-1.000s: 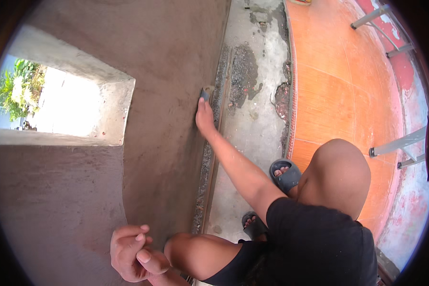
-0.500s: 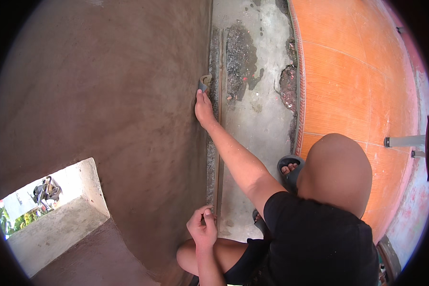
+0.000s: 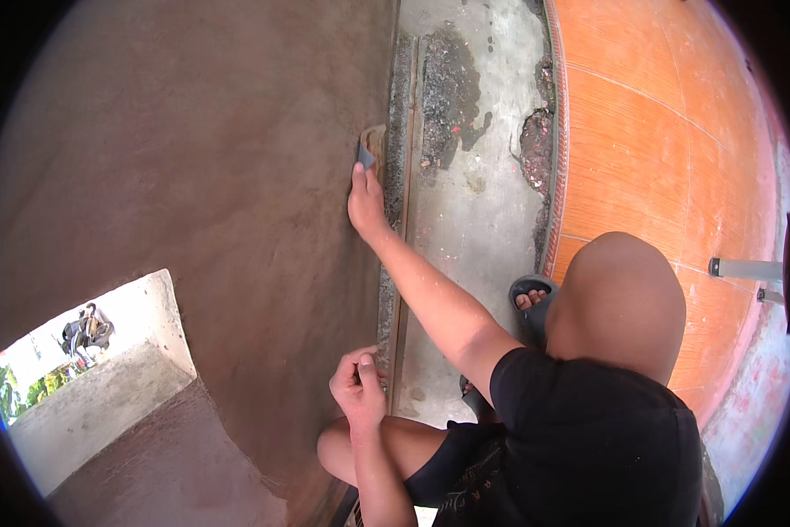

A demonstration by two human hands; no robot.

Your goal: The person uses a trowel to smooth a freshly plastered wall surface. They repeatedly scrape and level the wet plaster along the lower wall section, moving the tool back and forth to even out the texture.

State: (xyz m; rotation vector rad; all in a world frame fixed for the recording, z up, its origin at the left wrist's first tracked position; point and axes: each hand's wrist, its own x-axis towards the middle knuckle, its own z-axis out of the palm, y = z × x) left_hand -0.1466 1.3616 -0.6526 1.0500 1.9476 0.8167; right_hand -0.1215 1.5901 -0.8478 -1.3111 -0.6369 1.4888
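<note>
Small trowel pressed against the wall's foot

I see the right hand [image 3: 366,200] pinching a small trowel [image 3: 370,149] flat on the plastered wall [image 3: 193,158] beside the floor edge; left hand [image 3: 358,386], loosely curled, sits nearer me

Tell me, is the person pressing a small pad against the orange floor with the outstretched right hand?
Not quite. The right hand presses the small pad against the brown plastered wall, not the orange floor, which lies off to the other side. The head view shows this.
</note>
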